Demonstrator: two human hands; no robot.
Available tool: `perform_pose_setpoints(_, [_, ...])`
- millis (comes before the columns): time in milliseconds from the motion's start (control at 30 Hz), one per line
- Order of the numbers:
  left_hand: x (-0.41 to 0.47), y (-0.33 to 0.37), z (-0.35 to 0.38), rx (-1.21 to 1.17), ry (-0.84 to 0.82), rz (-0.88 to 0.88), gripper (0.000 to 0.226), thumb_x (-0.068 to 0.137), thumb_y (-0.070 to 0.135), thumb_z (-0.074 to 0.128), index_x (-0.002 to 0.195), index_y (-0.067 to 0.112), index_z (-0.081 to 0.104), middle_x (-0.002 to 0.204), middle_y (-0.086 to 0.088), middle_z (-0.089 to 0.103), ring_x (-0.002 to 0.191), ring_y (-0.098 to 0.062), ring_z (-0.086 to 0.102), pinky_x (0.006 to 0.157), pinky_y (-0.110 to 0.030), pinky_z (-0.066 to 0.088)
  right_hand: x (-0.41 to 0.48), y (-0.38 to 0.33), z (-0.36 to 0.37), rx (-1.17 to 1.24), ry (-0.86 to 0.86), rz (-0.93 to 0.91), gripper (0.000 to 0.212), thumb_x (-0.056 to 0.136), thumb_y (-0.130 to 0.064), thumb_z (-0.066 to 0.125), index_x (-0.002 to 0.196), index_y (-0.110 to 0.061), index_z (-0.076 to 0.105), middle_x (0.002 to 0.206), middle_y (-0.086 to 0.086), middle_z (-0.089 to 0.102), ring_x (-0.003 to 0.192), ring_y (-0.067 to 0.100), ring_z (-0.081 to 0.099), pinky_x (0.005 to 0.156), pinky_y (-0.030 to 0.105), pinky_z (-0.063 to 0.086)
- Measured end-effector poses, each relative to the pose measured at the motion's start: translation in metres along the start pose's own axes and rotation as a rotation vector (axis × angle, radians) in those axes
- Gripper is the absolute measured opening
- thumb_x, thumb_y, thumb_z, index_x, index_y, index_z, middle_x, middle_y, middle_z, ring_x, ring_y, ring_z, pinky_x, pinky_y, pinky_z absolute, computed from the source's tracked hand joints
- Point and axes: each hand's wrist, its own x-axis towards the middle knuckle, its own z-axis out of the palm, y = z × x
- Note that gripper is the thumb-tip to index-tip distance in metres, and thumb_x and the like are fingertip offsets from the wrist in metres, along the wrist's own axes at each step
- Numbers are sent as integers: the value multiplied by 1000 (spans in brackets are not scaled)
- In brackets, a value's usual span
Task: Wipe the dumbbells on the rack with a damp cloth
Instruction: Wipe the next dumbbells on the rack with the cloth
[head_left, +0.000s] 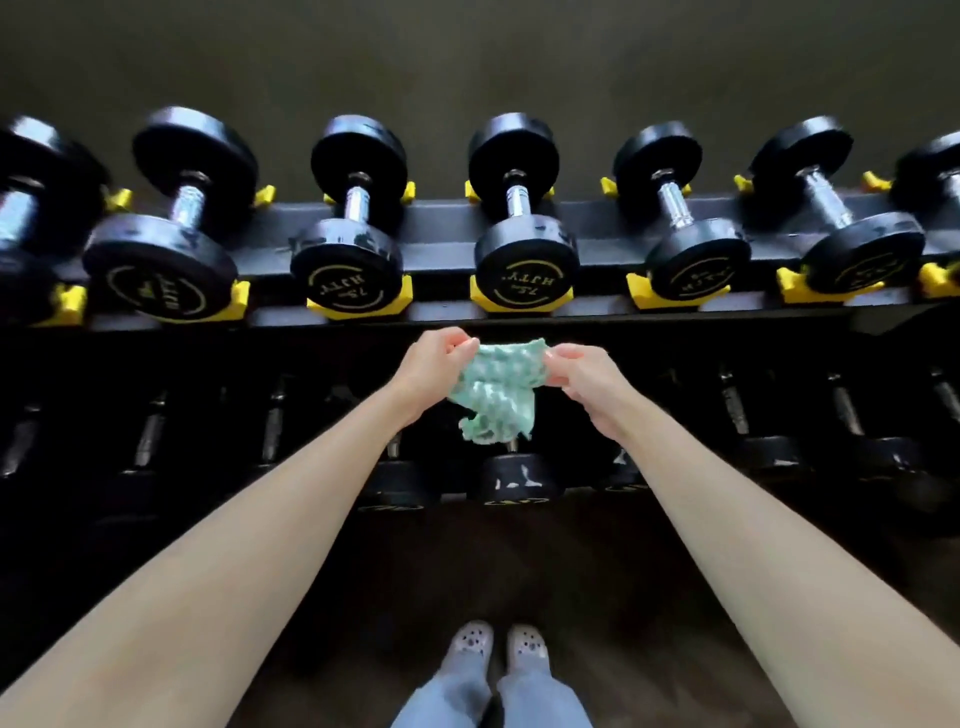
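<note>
A pale green patterned cloth (496, 395) hangs in the air in front of the rack's front rail (675, 314). My left hand (434, 371) pinches its upper left edge and my right hand (589, 387) pinches its upper right edge, so it is stretched between them. Just beyond, on the top tier, sit several black dumbbells with chrome handles in yellow cradles. The one marked 7.5 (524, 254) is straight ahead, and another (348, 260) sits to its left. Neither hand touches a dumbbell.
A lower tier of dumbbells (514, 475) lies in shadow beneath my hands. More dumbbells run off both sides of the top tier. A dark wall stands behind the rack. My feet in light clogs (498, 647) stand on the dark floor.
</note>
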Motion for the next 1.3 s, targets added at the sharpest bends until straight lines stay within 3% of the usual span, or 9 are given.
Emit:
perform_pose_setpoints(200, [5, -34, -33, 351, -79, 98, 30, 77, 35, 73, 78, 11, 56, 62, 6, 46, 57, -8, 43, 51, -22, 32, 43, 29, 41, -163, 112, -131, 18, 96, -16, 47, 91, -13, 65, 85, 2, 63, 84, 17, 59, 78, 33, 49])
perform_pose_setpoints(333, [9, -80, -53, 728, -135, -3, 20, 80, 13, 66, 70, 12, 49, 75, -1, 47, 81, -28, 54, 63, -31, 38, 57, 40, 63, -252, 183, -220, 23, 98, -18, 39, 84, -8, 54, 70, -3, 50, 67, 11, 45, 58, 20, 34])
perform_pose_setpoints(567, [19, -137, -47, 38, 265, -333, 16, 87, 2, 56, 102, 4, 51, 111, -17, 62, 83, -24, 65, 66, -31, 57, 79, 68, 78, -227, 118, -263, 29, 99, -16, 40, 89, 8, 53, 78, 8, 49, 71, 14, 44, 63, 26, 32])
perform_pose_setpoints(667, [33, -146, -48, 84, 330, -217, 14, 84, 3, 61, 91, 7, 50, 126, -6, 55, 108, -23, 56, 83, -25, 42, 81, 77, 85, -117, 195, -247, 28, 94, -11, 46, 74, 8, 48, 68, 7, 41, 63, 11, 35, 56, 25, 26])
perform_pose_setpoints(833, [55, -173, -39, 241, 99, -113, 22, 86, 2, 55, 108, 4, 58, 109, -4, 53, 95, -19, 52, 76, -21, 36, 81, 122, 108, -47, 243, 12, 37, 83, 2, 47, 53, -13, 31, 56, 2, 29, 58, 17, 27, 54, 33, 18])
perform_pose_setpoints(967, [69, -216, -23, 424, -149, 58, 16, 87, 0, 52, 100, 2, 61, 115, -12, 54, 107, -26, 52, 80, -18, 32, 81, 189, 152, -299, 192, 396, 28, 89, -18, 43, 88, 4, 60, 93, 17, 59, 97, 34, 56, 73, 30, 36])
perform_pose_setpoints(1100, [73, -258, -21, 536, -319, 226, 25, 87, -3, 48, 108, 2, 61, 132, -13, 45, 121, -28, 47, 97, -24, 34, 81, 231, 211, -87, 232, 677, 46, 91, -33, 35, 111, 1, 58, 100, 22, 66, 89, 38, 66, 77, 40, 55])
perform_pose_setpoints(1200, [65, -276, -26, 556, -379, 339, 24, 90, 3, 48, 111, 7, 59, 135, -9, 40, 121, -26, 46, 95, -26, 37, 92, 238, 226, -298, 539, 564, 35, 95, -19, 42, 122, 0, 51, 126, 20, 51, 111, 36, 54, 88, 36, 43])
perform_pose_setpoints(1300, [58, -283, -26, 534, -371, 488, 21, 90, 6, 48, 107, 7, 60, 131, -7, 40, 114, -22, 47, 87, -21, 36, 115, 232, 230, -28, 518, 353, 35, 96, -20, 44, 129, -8, 50, 131, 13, 50, 120, 28, 50, 101, 35, 38])
